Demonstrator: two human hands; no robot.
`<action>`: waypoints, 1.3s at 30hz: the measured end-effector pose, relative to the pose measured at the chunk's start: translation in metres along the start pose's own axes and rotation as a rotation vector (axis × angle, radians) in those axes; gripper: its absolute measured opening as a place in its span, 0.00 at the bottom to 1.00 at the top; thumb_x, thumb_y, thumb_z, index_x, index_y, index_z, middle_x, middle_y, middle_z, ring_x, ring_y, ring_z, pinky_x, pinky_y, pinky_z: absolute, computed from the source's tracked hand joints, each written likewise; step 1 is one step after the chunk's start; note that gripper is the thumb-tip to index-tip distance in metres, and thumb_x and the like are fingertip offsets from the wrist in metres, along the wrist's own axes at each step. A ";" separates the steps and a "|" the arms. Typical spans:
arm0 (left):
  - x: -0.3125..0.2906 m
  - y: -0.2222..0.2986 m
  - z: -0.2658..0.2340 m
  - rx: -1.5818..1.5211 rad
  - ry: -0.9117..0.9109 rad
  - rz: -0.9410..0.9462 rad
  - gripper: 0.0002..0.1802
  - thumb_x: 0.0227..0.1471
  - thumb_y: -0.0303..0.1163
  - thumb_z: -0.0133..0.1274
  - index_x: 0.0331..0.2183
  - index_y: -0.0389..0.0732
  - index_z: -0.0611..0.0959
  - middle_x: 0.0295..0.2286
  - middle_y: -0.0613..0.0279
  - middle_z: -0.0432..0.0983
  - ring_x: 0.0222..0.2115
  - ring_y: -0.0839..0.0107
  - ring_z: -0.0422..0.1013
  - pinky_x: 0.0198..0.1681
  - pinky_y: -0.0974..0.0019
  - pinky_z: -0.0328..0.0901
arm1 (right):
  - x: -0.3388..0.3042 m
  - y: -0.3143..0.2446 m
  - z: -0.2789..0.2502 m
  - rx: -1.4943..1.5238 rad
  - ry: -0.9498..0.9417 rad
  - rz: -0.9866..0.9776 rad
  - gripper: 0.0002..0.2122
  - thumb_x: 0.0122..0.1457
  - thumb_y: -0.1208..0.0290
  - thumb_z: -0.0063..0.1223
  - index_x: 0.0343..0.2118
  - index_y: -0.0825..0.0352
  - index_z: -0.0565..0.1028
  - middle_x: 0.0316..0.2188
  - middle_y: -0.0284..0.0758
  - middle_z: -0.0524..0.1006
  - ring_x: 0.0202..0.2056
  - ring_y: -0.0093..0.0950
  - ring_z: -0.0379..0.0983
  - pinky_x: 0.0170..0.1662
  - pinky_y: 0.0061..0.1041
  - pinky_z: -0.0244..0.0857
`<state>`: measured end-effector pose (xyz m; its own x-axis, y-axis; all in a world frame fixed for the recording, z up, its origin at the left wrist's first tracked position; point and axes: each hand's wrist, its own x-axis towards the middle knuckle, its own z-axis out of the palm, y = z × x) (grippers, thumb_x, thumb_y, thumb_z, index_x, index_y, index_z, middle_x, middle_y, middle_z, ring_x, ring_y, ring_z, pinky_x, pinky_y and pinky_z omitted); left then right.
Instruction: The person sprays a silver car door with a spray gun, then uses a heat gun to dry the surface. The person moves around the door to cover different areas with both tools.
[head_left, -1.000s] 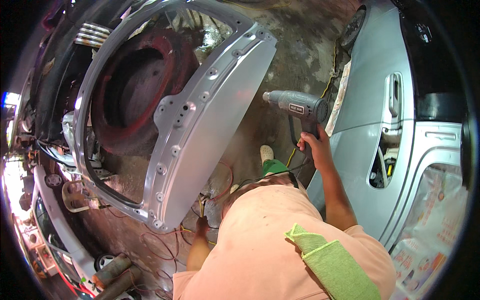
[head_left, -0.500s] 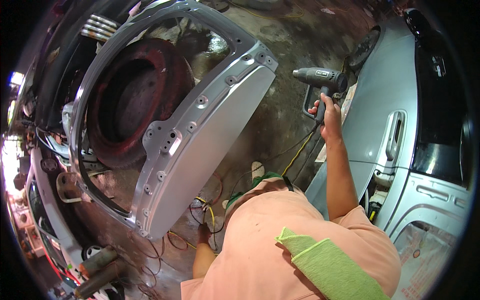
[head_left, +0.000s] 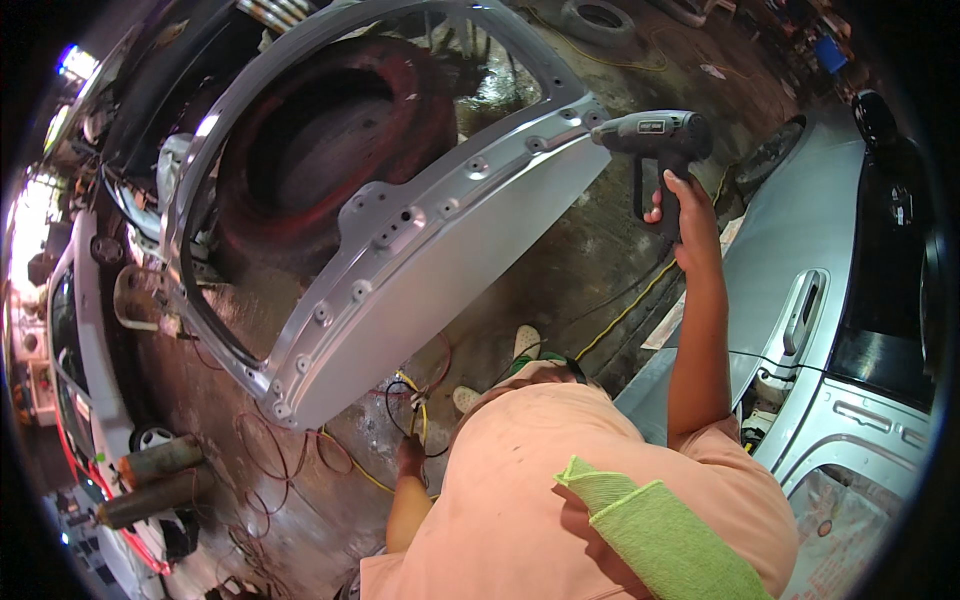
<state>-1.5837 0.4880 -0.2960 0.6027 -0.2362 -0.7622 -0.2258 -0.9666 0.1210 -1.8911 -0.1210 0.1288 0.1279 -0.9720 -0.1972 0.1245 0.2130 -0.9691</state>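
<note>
My right hand (head_left: 692, 212) is closed around the handle of a dark grey heat gun (head_left: 655, 130), held out at chest height. Its nozzle points left and overlaps the upper right corner of a silver car tailgate shell (head_left: 440, 285) in the picture; whether they touch I cannot tell. The shell has a large window opening and a row of bolt holes. Low at my left side, my left hand (head_left: 410, 456) appears closed on a dark cable (head_left: 415, 424), with a yellow cord (head_left: 425, 420) beside it. Its fingers are small and partly hidden.
A large dark red tyre (head_left: 330, 150) stands behind the window opening. Close on my right is a silver car body (head_left: 770, 240). Reddish hoses (head_left: 270, 445) and cords trail over the floor; two cylinders (head_left: 160, 460) lie at lower left. A green cloth (head_left: 660, 525) hangs over my shirt.
The heat gun's nozzle now overlaps the tailgate shell's corner, where a gap showed before. My view has shifted, so the shell appears farther right and higher. Both hands keep their holds.
</note>
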 end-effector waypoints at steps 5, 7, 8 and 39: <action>-0.010 -0.031 0.011 -0.052 0.129 0.231 0.19 0.64 0.41 0.44 0.39 0.33 0.79 0.37 0.34 0.78 0.42 0.38 0.75 0.44 0.43 0.70 | -0.080 -0.018 0.057 -0.118 -0.214 0.069 0.11 0.62 0.64 0.56 0.41 0.64 0.72 0.25 0.30 0.72 0.22 0.21 0.69 0.29 0.26 0.69; -0.004 -0.053 0.017 0.125 0.060 0.333 0.22 0.65 0.43 0.44 0.39 0.30 0.79 0.35 0.33 0.79 0.40 0.38 0.76 0.43 0.44 0.71 | -0.113 -0.019 0.084 -0.166 -0.317 0.062 0.11 0.63 0.64 0.56 0.41 0.65 0.72 0.25 0.31 0.72 0.22 0.21 0.69 0.29 0.25 0.68; 0.000 -0.065 0.018 0.216 0.025 0.383 0.24 0.65 0.44 0.44 0.39 0.29 0.79 0.35 0.33 0.79 0.39 0.39 0.77 0.42 0.44 0.71 | -0.130 -0.019 0.096 -0.188 -0.368 0.059 0.11 0.63 0.64 0.56 0.41 0.65 0.72 0.25 0.31 0.72 0.22 0.21 0.69 0.29 0.25 0.68; -0.066 -0.151 0.031 -0.420 0.024 -0.043 0.19 0.58 0.36 0.48 0.45 0.38 0.85 0.45 0.45 0.80 0.46 0.47 0.77 0.48 0.48 0.72 | -0.457 0.140 0.358 -0.806 -1.381 0.015 0.27 0.59 0.69 0.57 0.61 0.69 0.66 0.29 0.37 0.78 0.22 0.25 0.73 0.28 0.28 0.68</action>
<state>-1.6131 0.6528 -0.2840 0.6239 -0.1922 -0.7575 0.1286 -0.9308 0.3421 -1.5799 0.3883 0.1360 0.9311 -0.0443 -0.3620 -0.3565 -0.3195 -0.8780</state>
